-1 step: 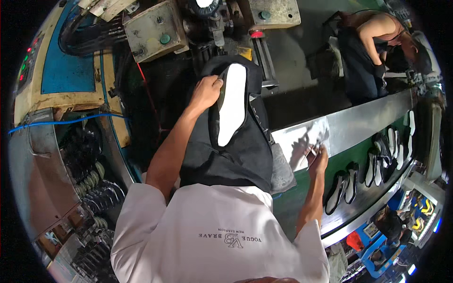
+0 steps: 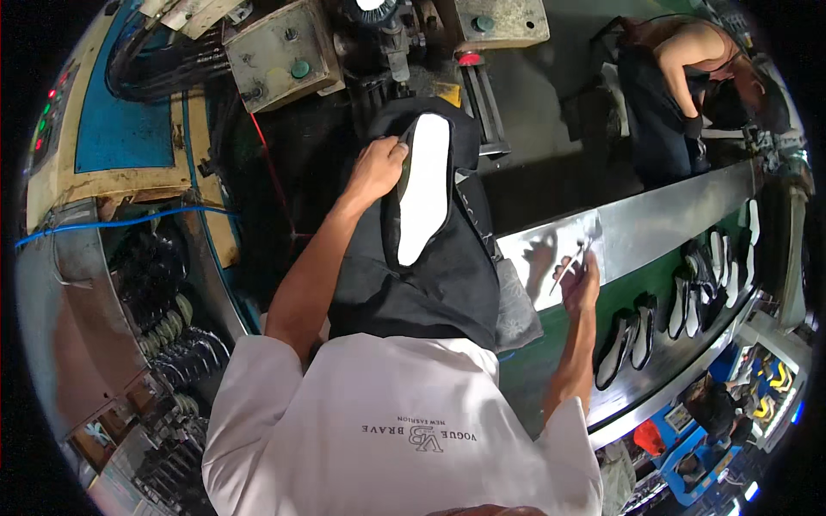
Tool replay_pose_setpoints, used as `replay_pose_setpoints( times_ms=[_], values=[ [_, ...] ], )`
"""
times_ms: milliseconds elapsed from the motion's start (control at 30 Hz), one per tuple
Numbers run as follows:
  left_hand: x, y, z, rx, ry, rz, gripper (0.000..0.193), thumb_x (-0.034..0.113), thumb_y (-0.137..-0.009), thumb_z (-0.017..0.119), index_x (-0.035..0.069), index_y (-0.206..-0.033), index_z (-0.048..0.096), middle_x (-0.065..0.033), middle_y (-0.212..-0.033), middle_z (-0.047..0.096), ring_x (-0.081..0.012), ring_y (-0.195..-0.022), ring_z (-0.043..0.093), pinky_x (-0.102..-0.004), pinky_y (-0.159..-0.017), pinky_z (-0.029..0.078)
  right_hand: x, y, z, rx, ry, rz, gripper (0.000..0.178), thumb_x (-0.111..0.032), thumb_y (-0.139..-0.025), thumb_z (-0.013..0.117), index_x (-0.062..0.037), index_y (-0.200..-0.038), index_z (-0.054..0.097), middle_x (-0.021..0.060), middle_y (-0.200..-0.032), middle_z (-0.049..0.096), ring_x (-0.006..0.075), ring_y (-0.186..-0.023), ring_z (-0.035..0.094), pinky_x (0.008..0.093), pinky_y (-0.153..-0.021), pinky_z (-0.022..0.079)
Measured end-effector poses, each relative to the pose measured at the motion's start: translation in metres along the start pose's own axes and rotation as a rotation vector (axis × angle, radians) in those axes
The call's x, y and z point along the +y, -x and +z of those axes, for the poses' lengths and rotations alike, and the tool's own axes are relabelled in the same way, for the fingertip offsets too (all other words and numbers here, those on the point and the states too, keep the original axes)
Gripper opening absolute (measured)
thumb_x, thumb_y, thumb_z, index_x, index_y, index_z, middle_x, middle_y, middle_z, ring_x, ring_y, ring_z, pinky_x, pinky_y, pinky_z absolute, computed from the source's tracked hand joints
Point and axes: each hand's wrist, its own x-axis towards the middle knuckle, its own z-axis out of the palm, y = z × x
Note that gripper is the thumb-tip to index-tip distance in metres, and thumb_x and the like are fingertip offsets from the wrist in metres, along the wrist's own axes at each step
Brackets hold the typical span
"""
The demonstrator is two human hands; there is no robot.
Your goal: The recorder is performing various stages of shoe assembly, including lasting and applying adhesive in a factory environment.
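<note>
A dark shoe upper (image 2: 391, 228) with a white sole-shaped board (image 2: 425, 185) facing up rests on the black cloth over my lap. My left hand (image 2: 379, 168) grips its edge on the left side, near the wider end, thumb beside the white board. Out to the right, over the shiny metal ledge, my right hand (image 2: 582, 282) is closed around a slim metal tool (image 2: 564, 273) that looks like a pair of scissors. Its exact kind is hard to make out against the glare.
Several shoe uppers (image 2: 640, 337) stand on the green belt at the right. Ahead is a machine with a control box (image 2: 284, 56). Racked shoes (image 2: 176, 318) fill the left. A co-worker (image 2: 680, 77) bends over at the far right.
My right hand has shifted slightly away from me, and the metal tool has turned in its fingers. My left hand and the shoe upper look nearly the same.
</note>
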Motion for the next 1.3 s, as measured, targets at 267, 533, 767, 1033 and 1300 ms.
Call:
replay_pose_setpoints(
  times_ms=[267,533,767,1033,1300],
  values=[
    [-0.005,0.053,0.034,-0.154,-0.138,-0.079,0.104,0.054,-0.093,0.077,-0.006,-0.166,0.034,-0.0373,-0.154,0.054,-0.0457,-0.146,0.054,-0.0442,-0.121,0.043,-0.066,-0.003,0.227,-0.645,1.305,-0.250,0.045,-0.034,-0.112,0.058,0.0090,-0.104,0.071,0.0150,-0.076,0.069,0.0287,-0.072,0.071,0.0423,-0.068,0.054],
    [-0.011,0.074,0.064,0.123,0.214,-0.052,0.102,0.040,-0.102,0.071,0.005,-0.175,0.010,-0.0356,-0.166,0.041,-0.0461,-0.154,0.045,-0.0465,-0.125,0.038,-0.057,-0.024,0.287,-0.947,1.711,-0.666,0.030,-0.024,-0.107,0.063,0.0052,-0.099,0.068,0.0302,-0.087,0.069,0.0532,-0.087,0.067,0.0594,-0.077,0.053],
    [-0.011,0.073,0.064,0.133,0.140,-0.023,0.103,0.037,-0.100,0.072,0.003,-0.174,0.010,-0.0441,-0.138,0.060,-0.0579,-0.128,0.061,-0.0551,-0.111,0.048,-0.047,-0.049,0.297,-0.932,1.821,-0.896,0.036,-0.030,-0.107,0.065,0.0039,-0.097,0.071,0.0261,-0.093,0.072,0.0487,-0.084,0.074,0.0559,-0.075,0.060],
    [-0.020,0.060,0.067,0.130,0.100,-0.016,0.103,0.038,-0.100,0.072,0.004,-0.174,0.008,-0.0443,-0.148,0.053,-0.0577,-0.139,0.054,-0.0547,-0.119,0.042,-0.026,-0.080,0.262,-0.884,1.586,-1.053,0.042,-0.037,-0.107,0.067,0.0027,-0.092,0.070,0.0242,-0.091,0.071,0.0469,-0.076,0.072,0.0548,-0.069,0.060],
    [-0.009,0.045,0.035,-0.183,0.599,-0.171,0.127,0.050,-0.094,0.083,0.009,-0.175,-0.006,-0.0347,-0.171,0.032,-0.0414,-0.155,0.042,-0.0488,-0.123,0.040,-0.028,-0.081,0.255,-0.878,1.677,-0.871,0.047,-0.036,-0.109,0.062,0.0066,-0.091,0.070,0.0295,-0.084,0.071,0.0506,-0.079,0.072,0.0562,-0.071,0.059]
  ],
)
